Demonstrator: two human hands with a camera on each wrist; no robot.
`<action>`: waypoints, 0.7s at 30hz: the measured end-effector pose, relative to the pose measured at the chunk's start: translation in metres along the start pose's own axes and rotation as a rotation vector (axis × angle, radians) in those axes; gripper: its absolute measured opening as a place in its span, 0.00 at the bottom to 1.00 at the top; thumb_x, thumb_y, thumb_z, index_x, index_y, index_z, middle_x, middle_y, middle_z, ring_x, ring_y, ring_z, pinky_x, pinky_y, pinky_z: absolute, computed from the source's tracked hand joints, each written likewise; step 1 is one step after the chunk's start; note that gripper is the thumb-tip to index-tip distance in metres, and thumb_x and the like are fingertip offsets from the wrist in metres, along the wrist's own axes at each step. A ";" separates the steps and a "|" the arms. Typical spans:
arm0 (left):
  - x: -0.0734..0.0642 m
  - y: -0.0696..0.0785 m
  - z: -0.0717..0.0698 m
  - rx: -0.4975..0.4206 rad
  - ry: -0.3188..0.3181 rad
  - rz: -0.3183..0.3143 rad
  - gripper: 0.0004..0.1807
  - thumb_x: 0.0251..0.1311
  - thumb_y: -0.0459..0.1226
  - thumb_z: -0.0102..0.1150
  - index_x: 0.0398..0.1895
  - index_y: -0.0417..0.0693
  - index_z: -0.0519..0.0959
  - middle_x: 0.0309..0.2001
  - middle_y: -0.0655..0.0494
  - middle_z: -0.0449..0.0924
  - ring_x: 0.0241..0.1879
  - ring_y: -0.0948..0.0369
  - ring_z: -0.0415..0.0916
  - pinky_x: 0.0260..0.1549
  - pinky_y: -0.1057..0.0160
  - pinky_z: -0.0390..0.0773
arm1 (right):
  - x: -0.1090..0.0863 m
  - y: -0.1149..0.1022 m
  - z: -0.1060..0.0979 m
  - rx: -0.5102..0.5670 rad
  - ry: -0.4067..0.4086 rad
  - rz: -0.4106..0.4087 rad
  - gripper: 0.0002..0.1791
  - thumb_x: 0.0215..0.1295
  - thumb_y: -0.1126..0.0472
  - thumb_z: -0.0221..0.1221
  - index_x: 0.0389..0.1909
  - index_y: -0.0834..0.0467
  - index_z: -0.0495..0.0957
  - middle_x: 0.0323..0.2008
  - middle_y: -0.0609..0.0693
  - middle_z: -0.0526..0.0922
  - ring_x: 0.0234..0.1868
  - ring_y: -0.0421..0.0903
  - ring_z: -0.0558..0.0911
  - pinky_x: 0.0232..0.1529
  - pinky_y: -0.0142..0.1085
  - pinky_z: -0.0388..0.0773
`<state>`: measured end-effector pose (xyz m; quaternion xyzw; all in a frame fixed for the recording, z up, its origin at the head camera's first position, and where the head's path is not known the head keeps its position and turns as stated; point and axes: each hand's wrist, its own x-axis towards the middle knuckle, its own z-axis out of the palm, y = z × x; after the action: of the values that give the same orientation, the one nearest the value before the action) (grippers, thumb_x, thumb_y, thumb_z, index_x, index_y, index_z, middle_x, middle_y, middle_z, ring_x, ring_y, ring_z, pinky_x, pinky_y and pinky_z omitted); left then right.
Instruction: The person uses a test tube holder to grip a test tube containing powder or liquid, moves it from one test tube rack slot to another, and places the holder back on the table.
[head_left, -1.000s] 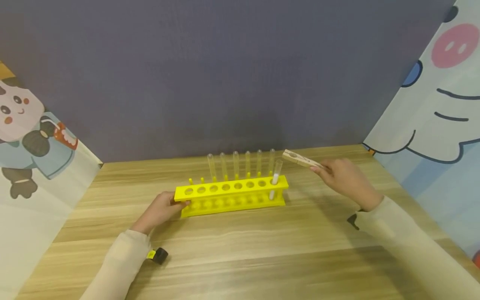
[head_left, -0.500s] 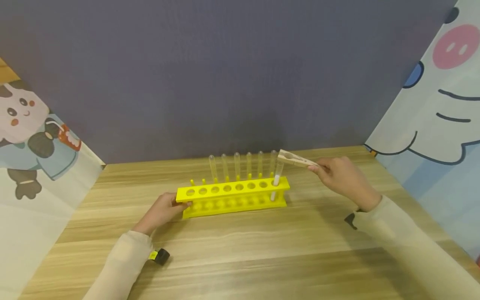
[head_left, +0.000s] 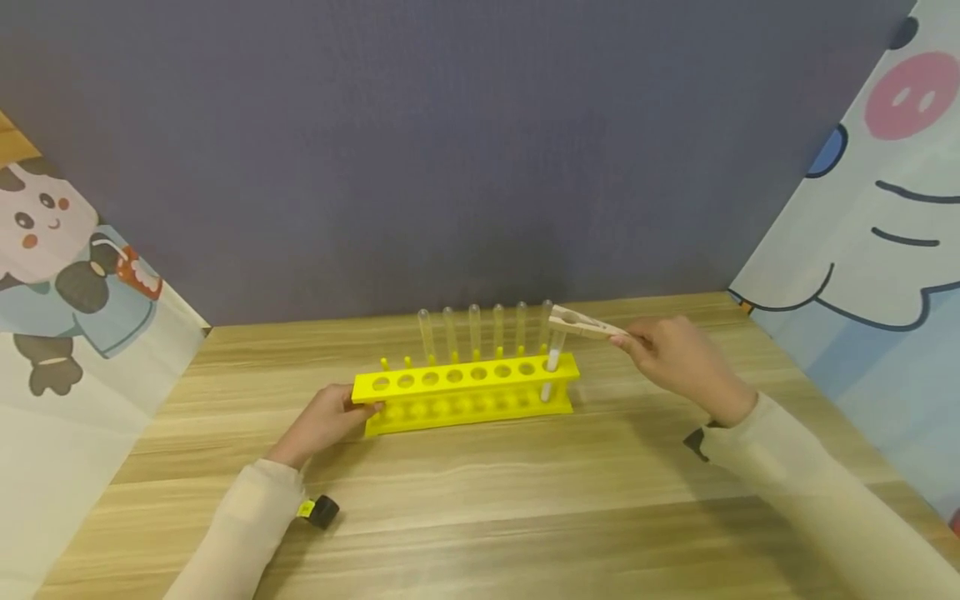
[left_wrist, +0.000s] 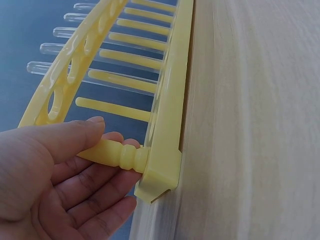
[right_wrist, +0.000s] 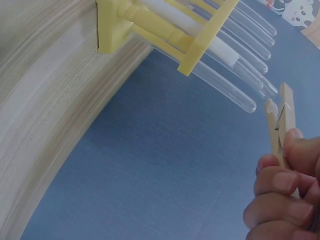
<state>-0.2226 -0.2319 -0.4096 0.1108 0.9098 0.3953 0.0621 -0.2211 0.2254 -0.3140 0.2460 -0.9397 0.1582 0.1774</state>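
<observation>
Pinching pale wooden clip [right_wrist: 286, 119], gripping bright yellow rack [head_left: 467, 376]

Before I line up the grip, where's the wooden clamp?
In the head view, the wooden clamp is right of centre, in the right hand, its tip near the top of the tube with white contents in the yellow rack.

A long yellow plastic rack [head_left: 467, 384] stands on the wood-grain table [head_left: 480, 517], six clear round-ended tubes [head_left: 475, 329] upended along its back and a clear white-filled tube [head_left: 553, 359] in its right end. By that tube's top is a pale wooden clothespin [head_left: 588, 325] in the right hand [head_left: 684, 367]; the left hand [head_left: 324, 421] is at the left end.
</observation>
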 end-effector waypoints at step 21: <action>0.000 0.000 -0.001 -0.050 -0.025 0.001 0.15 0.61 0.36 0.59 0.50 0.41 0.79 0.46 0.47 0.82 0.40 0.59 0.75 0.45 0.55 0.76 | 0.002 -0.003 0.011 -0.015 -0.026 -0.015 0.13 0.66 0.55 0.58 0.26 0.58 0.81 0.10 0.41 0.60 0.11 0.35 0.54 0.14 0.30 0.54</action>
<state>-0.2226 -0.2322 -0.4090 0.1143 0.8988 0.4163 0.0760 -0.2240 0.2183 -0.3229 0.2535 -0.9412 0.1467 0.1682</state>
